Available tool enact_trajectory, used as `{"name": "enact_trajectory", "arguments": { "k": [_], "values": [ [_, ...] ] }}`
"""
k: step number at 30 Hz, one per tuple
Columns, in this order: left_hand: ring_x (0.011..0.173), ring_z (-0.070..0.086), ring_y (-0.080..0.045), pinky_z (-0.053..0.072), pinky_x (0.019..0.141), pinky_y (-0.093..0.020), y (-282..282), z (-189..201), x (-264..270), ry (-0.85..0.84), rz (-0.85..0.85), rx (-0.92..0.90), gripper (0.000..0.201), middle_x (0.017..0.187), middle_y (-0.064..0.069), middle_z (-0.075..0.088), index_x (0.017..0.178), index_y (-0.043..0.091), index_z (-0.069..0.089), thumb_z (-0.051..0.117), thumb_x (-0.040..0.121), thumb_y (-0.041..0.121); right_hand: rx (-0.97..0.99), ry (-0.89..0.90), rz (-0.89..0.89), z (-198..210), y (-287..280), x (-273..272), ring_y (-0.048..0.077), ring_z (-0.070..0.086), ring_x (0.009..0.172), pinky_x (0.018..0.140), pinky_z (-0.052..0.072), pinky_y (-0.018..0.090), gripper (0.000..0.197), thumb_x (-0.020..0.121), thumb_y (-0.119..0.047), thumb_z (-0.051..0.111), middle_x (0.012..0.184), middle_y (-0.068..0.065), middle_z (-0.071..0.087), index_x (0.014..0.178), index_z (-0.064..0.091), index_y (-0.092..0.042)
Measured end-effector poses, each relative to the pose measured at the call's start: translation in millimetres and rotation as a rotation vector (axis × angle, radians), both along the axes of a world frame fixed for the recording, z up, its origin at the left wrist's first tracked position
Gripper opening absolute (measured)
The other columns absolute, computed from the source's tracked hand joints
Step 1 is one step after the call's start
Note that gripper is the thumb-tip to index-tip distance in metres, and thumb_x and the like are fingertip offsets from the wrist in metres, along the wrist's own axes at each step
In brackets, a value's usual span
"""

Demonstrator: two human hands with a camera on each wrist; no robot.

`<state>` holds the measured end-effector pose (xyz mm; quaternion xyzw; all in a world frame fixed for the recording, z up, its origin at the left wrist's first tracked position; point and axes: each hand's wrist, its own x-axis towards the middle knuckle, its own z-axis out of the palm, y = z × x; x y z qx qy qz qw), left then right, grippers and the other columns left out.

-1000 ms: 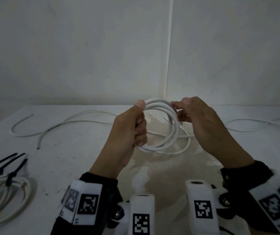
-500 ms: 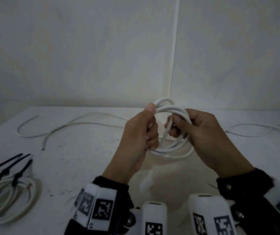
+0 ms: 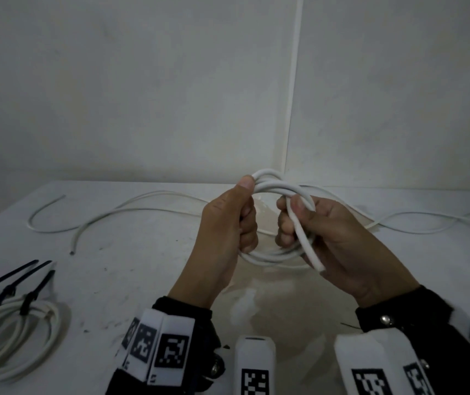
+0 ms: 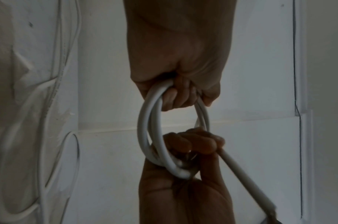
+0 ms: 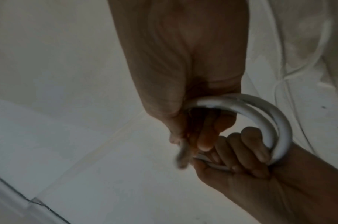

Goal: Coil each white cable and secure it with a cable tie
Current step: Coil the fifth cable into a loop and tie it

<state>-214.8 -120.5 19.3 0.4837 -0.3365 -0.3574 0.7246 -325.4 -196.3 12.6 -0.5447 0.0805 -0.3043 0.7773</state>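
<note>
The left hand (image 3: 229, 223) was closed around the left side of a small white coil (image 3: 273, 256), thumb pressed on top, seemingly to keep the loops from springing apart. The right hand (image 3: 330, 238) gripped the opposite side, fingers curled through the ring, with the cable's cut end (image 3: 318, 266) sticking out toward the near edge, probably the last stretch to be tucked in. The coil was held above the table (image 3: 142, 266), near the middle. Loose cable (image 3: 131, 208) trailed across the far side. At the near left lay a finished coil (image 3: 14, 337) with black ties (image 3: 14, 277) on it, close to the table edge. Bare surface between left room to set this coil down and reach for a tie
</note>
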Motion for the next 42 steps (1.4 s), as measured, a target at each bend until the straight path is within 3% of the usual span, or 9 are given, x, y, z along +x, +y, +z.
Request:
{"name": "enact_trajectory", "arguments": {
  "k": [4,8,10,15,18,20,27,36,42],
  "values": [
    [0.034,0.017,-0.005,0.019,0.035,-0.016,0,-1,5,-0.007,0.028,0.019,0.042,0.040,0.008,0.022,0.056,0.016,0.029,0.041,0.094,0.030,-0.003,0.033,0.056,1,-4,-4,0.013,0.054,0.059,0.061,0.049,0.021,0.022,0.065,-0.018,0.079,0.059,0.001,0.054,0.084,0.070,-0.012],
    [0.033,0.017,-0.006,0.019,0.035,-0.016,-2,-1,3,0.002,0.061,0.034,0.043,0.039,0.008,0.023,0.056,0.016,0.029,0.041,0.095,0.030,-0.403,0.263,-0.179,3,-5,-9,0.038,0.060,0.082,0.070,0.050,0.029,0.021,0.081,-0.005,0.065,0.074,0.016,0.058,0.096,0.064,-0.020],
    [0.034,0.017,-0.006,0.019,0.035,-0.016,-2,-1,1,0.007,0.073,0.025,0.042,0.039,0.008,0.023,0.057,0.015,0.029,0.041,0.095,0.030,-0.478,0.273,-0.234,5,-5,-9,0.029,0.065,0.085,0.062,0.051,0.024,0.021,0.084,-0.008,0.060,0.078,0.012,0.062,0.097,0.063,-0.024],
    [0.035,0.018,-0.006,0.021,0.038,-0.019,-1,1,-2,0.033,0.084,0.004,0.041,0.041,0.007,0.023,0.058,0.015,0.034,0.040,0.095,0.034,-0.590,0.192,-0.321,6,1,-5,0.000,0.060,0.062,0.062,0.047,0.011,0.016,0.089,-0.019,0.050,0.065,-0.005,0.060,0.099,0.056,-0.030],
    [0.034,0.020,-0.006,0.023,0.038,-0.018,0,2,1,0.027,0.082,0.035,0.043,0.041,0.007,0.023,0.058,0.015,0.034,0.039,0.095,0.035,-0.729,0.214,-0.347,4,6,-3,0.008,0.060,0.064,0.064,0.052,0.020,0.022,0.080,-0.036,0.053,0.065,-0.009,0.054,0.102,0.050,-0.036],
    [0.034,0.020,-0.006,0.024,0.038,-0.018,0,2,3,0.018,0.082,0.048,0.043,0.040,0.007,0.024,0.058,0.015,0.035,0.040,0.095,0.035,-0.797,0.255,-0.355,4,5,-3,0.013,0.063,0.069,0.070,0.056,0.030,0.023,0.085,-0.026,0.057,0.069,-0.007,0.053,0.106,0.049,-0.033],
    [0.032,0.022,-0.005,0.028,0.038,-0.017,2,4,2,0.081,0.011,0.035,0.040,0.039,0.008,0.026,0.058,0.015,0.039,0.041,0.094,0.034,-0.801,0.248,-0.293,8,-1,-9,0.009,0.067,0.080,0.071,0.056,0.021,0.025,0.092,-0.005,0.047,0.095,-0.001,0.059,0.110,0.050,-0.022],
    [0.034,0.036,-0.008,0.042,0.043,-0.020,-2,1,13,0.114,-0.162,0.099,0.041,0.038,0.005,0.034,0.061,0.010,0.047,0.036,0.094,0.031,-0.826,0.255,-0.334,7,-5,-10,0.007,0.056,0.060,0.058,0.045,0.011,0.033,0.094,-0.003,0.042,0.069,0.002,0.055,0.100,0.050,-0.035],
    [0.047,0.053,-0.014,0.052,0.060,-0.027,3,-5,18,0.139,-0.269,0.130,0.036,0.048,-0.002,0.049,0.074,0.002,0.060,0.035,0.092,0.021,-0.863,0.317,-0.359,7,-10,-15,0.005,0.049,0.053,0.052,0.041,0.011,0.033,0.094,-0.003,0.041,0.058,-0.005,0.049,0.100,0.053,-0.033]
  ]
}}
